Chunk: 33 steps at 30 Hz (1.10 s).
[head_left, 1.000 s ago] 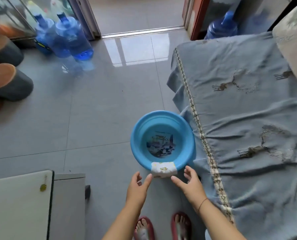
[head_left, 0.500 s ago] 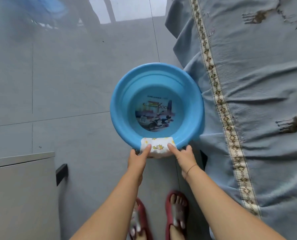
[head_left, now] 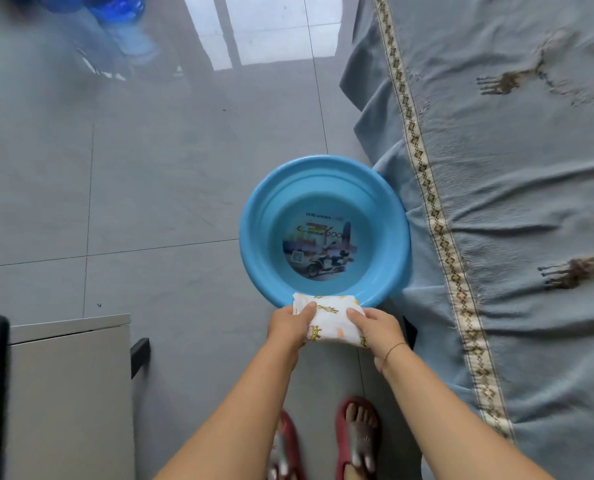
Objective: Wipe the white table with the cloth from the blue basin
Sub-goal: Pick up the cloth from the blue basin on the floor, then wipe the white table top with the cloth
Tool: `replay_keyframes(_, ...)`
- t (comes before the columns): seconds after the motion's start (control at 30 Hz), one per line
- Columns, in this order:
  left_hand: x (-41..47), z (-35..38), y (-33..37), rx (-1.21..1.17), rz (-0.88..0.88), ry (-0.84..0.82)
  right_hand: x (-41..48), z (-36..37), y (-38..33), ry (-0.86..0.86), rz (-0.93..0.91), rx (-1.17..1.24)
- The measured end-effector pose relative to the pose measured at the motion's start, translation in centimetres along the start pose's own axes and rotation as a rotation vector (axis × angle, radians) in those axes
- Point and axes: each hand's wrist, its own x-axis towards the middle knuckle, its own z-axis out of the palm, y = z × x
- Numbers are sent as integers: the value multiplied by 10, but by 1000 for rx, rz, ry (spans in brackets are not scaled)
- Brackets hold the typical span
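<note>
Both hands grip a folded white cloth with yellow giraffe prints (head_left: 330, 318). The left hand (head_left: 286, 325) pinches its left end and the right hand (head_left: 375, 327) its right end, thumbs on top. The cloth's long axis runs left to right between them, and its far edge overlaps the near rim of the round blue plastic basin (head_left: 261, 216). The basin stands on the grey tiled floor (head_left: 150, 185), touching a blue-grey cover with a patterned trim (head_left: 530, 202) on its right.
</note>
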Motion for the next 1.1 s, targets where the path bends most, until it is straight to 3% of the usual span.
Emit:
replay_keyframes(0.23, -86, -36, 63, 63, 350, -16, -82, 4, -88, -106, -250, -4)
replay_keyframes(0.7, -329, -164, 175, -195, 777, -47, -343, 41, -246, -331, -678, 81)
replay_keyframes(0.87, -411, -210, 180, -290, 889, -24, -425, 55, -269, -406, -758, 43)
replay_keyframes(1.1, -492, -262, 135, -420, 960, 83, -524, 76, -264, -583, -835, -64)
